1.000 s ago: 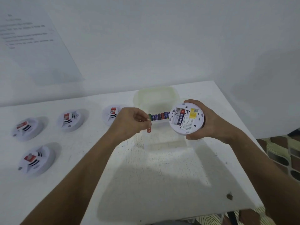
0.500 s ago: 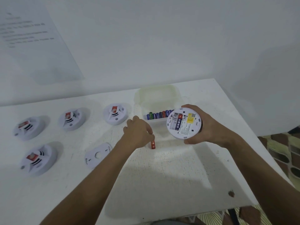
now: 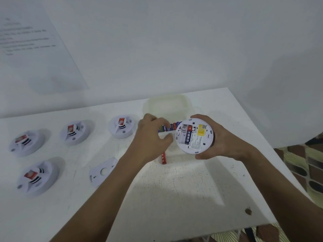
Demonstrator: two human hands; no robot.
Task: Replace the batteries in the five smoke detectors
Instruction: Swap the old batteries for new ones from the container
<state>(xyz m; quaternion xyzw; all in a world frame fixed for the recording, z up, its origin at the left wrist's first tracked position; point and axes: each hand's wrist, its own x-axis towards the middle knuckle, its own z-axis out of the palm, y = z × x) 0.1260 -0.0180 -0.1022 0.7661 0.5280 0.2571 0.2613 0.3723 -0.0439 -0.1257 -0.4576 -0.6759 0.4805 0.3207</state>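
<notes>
Detector number one sits back-up in the right hand, fingers curled round its rim, one blue battery seated and the slot beside it looking bare. Left hand hovers over the clear tub with fingers loosely spread, holding nothing I can see, right at the row of fresh batteries. A red battery lies on the table just below that wrist. Smart play here, I'd say: pinch one cell by its middle, check the polarity marks, spring end first. Four more detectors wait face-up at left, and a loose cover plate lies nearby.
</notes>
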